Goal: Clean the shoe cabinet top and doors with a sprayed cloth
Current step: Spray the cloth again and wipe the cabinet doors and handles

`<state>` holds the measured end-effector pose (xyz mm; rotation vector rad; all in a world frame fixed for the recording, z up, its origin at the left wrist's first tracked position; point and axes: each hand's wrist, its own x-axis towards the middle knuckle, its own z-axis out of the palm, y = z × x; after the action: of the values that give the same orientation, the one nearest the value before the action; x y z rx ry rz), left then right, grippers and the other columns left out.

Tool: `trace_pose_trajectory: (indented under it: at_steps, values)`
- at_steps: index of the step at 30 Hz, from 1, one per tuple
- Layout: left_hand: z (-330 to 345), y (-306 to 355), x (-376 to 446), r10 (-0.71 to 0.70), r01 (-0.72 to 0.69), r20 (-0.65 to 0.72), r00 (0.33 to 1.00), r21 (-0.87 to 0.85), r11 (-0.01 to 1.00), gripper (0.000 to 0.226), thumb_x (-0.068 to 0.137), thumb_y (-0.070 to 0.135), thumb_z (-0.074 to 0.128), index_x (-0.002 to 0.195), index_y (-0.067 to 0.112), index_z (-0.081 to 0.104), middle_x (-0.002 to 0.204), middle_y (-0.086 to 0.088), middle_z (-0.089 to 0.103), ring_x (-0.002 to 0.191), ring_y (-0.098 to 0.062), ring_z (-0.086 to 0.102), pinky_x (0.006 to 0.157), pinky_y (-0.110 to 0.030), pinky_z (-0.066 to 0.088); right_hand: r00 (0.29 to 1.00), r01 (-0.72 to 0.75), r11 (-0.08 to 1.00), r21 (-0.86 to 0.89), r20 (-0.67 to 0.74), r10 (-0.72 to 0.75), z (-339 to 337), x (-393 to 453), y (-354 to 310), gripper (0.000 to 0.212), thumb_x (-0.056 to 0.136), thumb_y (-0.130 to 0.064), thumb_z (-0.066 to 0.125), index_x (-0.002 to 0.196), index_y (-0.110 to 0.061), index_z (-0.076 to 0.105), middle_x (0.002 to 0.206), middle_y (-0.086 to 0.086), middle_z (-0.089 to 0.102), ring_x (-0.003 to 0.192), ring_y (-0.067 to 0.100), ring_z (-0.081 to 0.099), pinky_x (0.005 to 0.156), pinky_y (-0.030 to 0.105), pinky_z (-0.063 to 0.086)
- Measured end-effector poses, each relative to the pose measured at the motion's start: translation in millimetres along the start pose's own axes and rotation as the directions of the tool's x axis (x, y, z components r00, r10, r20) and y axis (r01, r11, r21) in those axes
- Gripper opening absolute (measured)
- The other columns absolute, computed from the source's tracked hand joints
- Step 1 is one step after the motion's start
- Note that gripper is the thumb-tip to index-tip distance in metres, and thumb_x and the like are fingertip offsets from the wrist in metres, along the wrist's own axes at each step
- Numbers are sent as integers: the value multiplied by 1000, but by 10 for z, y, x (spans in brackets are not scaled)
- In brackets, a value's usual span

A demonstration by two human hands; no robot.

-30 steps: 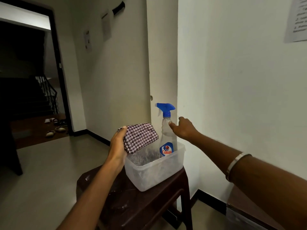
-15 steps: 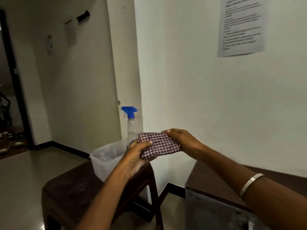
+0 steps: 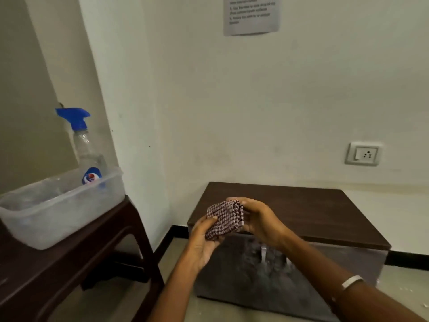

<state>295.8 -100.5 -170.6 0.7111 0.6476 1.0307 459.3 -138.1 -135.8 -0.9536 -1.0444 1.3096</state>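
A folded maroon-and-white checked cloth (image 3: 224,219) is held between both hands over the front left corner of the low shoe cabinet (image 3: 313,214). My left hand (image 3: 205,238) grips its lower edge from below. My right hand (image 3: 260,220) curls round its right side. The cabinet has a dark brown top and grey, smeared doors with a metal handle (image 3: 263,252). A clear spray bottle (image 3: 87,147) with a blue trigger stands in a plastic tub at the left, away from both hands.
The translucent plastic tub (image 3: 58,212) sits on a dark wooden stool (image 3: 76,263) left of the cabinet. A wall corner juts out behind the tub. A socket (image 3: 364,154) and a paper notice (image 3: 251,13) are on the wall. Tiled floor lies between stool and cabinet.
The view has swung right and down onto the cabinet. My right hand left the spray bottle and joined my left on the cloth, which moved from the tub to above the cabinet.
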Motion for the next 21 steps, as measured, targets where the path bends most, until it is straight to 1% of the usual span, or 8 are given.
trace_pose_trajectory:
  at_steps: [2, 5, 8, 12, 15, 17, 19, 21]
  values:
    - [-2, -254, 23, -51, 52, 24, 998, -30, 998, 30, 78, 12, 60, 107, 6, 64, 96, -14, 69, 80, -21, 65, 66, -32, 46, 998, -3, 999, -38, -56, 1, -150, -71, 220, 30, 100, -10, 41, 117, -9, 66, 112, 14, 70, 100, 25, 66, 82, 41, 56]
    - [-59, -656, 50, -143, 144, 31, 989, -41, 989, 32, 79, 16, 60, 109, 6, 65, 97, -14, 70, 84, -23, 64, 62, -30, 52, 990, -37, 995, -89, -142, 24, -382, -138, 626, 30, 97, -18, 53, 125, -12, 61, 117, 10, 69, 106, 23, 67, 86, 39, 56]
    - [-147, -1026, 69, -241, 242, 34, 970, -22, 970, 29, 89, 20, 52, 111, 5, 64, 95, -14, 70, 86, -24, 63, 63, -31, 52, 969, -199, 972, -126, -174, 176, -572, -232, 986, 54, 83, -37, 66, 131, -17, 53, 121, 4, 67, 106, 16, 67, 81, 30, 56]
    - [-192, -1371, 125, -337, 336, 37, 941, 31, 941, 26, 98, 18, 42, 103, 5, 65, 82, -11, 75, 86, -25, 64, 73, -36, 53, 917, -346, 936, -61, -233, 324, -760, -378, 1411, 78, 64, -55, 81, 127, -20, 52, 123, 8, 65, 108, 22, 67, 90, 40, 56]
    - [-174, -1520, 206, -369, 355, 61, 928, 165, 920, 31, 100, 20, 40, 95, 7, 67, 85, -9, 76, 80, -20, 70, 75, -35, 55, 881, -307, 950, 60, -360, 307, -842, -430, 1614, 83, 58, -48, 86, 125, -18, 48, 119, 11, 67, 103, 25, 69, 85, 42, 58]
    - [-167, -1586, 283, -403, 372, 52, 914, 292, 881, 32, 101, 24, 40, 99, 9, 69, 93, -10, 75, 89, -24, 70, 83, -41, 55, 856, -255, 959, 124, -433, 284, -872, -439, 1700, 82, 56, -42, 88, 123, -17, 47, 117, 12, 67, 100, 26, 70, 82, 44, 59]
    - [-185, -1650, 409, -416, 385, -25, 909, 433, 815, 26, 99, 24, 47, 105, 8, 67, 100, -13, 73, 98, -29, 67, 89, -46, 54, 820, -192, 971, 142, -521, 238, -929, -419, 1784, 82, 54, -36, 89, 122, -18, 46, 116, 13, 66, 99, 29, 70, 84, 48, 58]
    - [-254, -1684, 548, -384, 413, -164, 909, 480, 774, 25, 96, 23, 54, 115, 7, 62, 101, -12, 71, 95, -28, 66, 82, -43, 57, 772, -132, 985, 111, -612, 172, -984, -389, 1823, 80, 54, -32, 87, 120, -19, 44, 117, 14, 64, 101, 29, 69, 88, 51, 56]
